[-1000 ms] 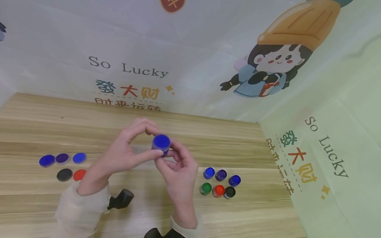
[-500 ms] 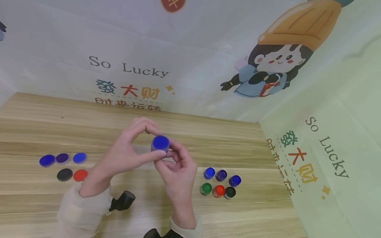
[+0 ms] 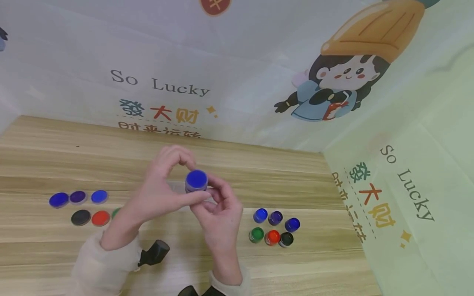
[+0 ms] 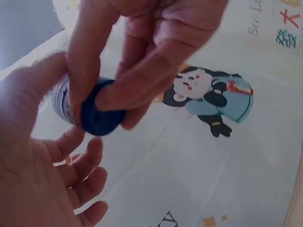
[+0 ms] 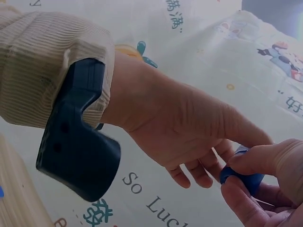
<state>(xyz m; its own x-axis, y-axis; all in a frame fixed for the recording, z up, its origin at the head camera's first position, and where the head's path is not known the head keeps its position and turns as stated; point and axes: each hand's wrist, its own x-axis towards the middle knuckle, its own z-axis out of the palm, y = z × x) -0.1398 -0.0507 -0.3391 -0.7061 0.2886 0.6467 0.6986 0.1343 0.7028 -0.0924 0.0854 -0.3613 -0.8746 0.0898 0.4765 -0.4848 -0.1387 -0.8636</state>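
Note:
A small blue paint jar (image 3: 196,179) with a clear-rimmed lid is held up between both hands in the middle of the head view. My left hand (image 3: 159,187) pinches the lid with thumb and index finger across it. Beneath, my right hand (image 3: 220,218) grips the jar's lower part. In the left wrist view the ribbed clear lid (image 4: 61,101) shows by the left thumb, while the right fingers pinch the blue base (image 4: 102,120). The right wrist view shows the blue base (image 5: 253,184) in the right fingers, partly hidden by them.
Left on the wooden table (image 3: 44,156) lie blue, purple, black and red lids (image 3: 100,218), and a green lid (image 3: 116,212) partly behind the left arm. Several paint jars (image 3: 272,237) stand at right. A clear plastic tray (image 3: 177,187) lies behind the hands. Printed cloth walls border the table.
Both hands have shifted slightly left and down with the jar. The left thumb has slid rightward across the jar's front. The left forearm has moved right, uncovering the red lid and part of the green lid.

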